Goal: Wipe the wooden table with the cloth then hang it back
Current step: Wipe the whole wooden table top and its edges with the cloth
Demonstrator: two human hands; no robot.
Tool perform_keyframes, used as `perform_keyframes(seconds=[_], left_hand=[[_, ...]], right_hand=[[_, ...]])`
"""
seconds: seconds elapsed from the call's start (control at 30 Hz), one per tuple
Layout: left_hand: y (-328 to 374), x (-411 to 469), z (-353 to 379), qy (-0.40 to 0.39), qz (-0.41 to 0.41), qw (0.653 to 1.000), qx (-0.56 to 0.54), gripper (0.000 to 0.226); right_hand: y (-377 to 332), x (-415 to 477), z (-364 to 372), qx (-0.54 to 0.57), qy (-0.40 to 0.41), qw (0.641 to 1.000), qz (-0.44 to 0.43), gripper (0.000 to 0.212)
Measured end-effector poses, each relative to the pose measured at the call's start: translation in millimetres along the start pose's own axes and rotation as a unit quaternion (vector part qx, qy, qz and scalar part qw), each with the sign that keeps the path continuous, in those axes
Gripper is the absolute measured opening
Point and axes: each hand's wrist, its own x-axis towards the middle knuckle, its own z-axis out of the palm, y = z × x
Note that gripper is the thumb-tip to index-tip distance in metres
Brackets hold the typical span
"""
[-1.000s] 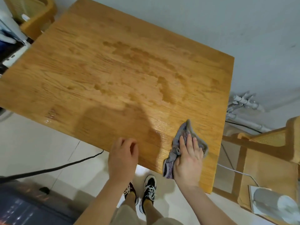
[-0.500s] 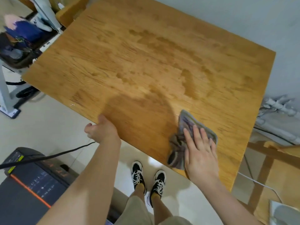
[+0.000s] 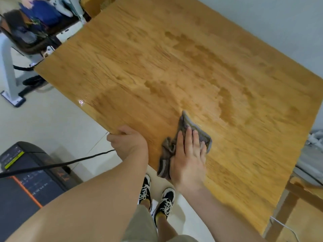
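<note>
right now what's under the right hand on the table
The grey cloth lies under the right hand, which presses it flat on the wooden table. Its border shows beyond the hand, a bunched end beside the palm. The cloth and wood beneath the palm are covered.

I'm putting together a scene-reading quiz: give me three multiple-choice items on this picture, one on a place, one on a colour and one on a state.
1. Where on the wooden table is the cloth?
A. At the far corner
B. At the near edge
C. In the middle

2. What colour is the cloth?
A. Grey
B. Red
C. Green

3. What is the right hand doing with the cloth?
A. Holding it up in the air
B. Pressing it flat with straight fingers
C. Wringing it in a fist

Answers:
1 B, its lower end reaches the near edge above the shoes.
2 A, the fabric and its border are grey.
3 B, the fingers lie straight on top of it.
</note>
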Motion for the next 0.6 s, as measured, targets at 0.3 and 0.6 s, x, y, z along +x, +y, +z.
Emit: perform_keyframes(seconds=[0.3, 0.6], left_hand=[[6.1, -1.5, 2.8, 0.014, -0.001, 1.000, 0.023, 0.043], [-5.7, -3.3, -14.1, -0.113, 0.051, 0.992, 0.001, 0.043]], right_hand=[[-35.3, 44.7, -0.2, -0.012, -0.025, 0.987, -0.160, 0.066], [10.3, 0.1, -15.8, 0.037, -0.039, 0.996, 0.066, 0.069]])
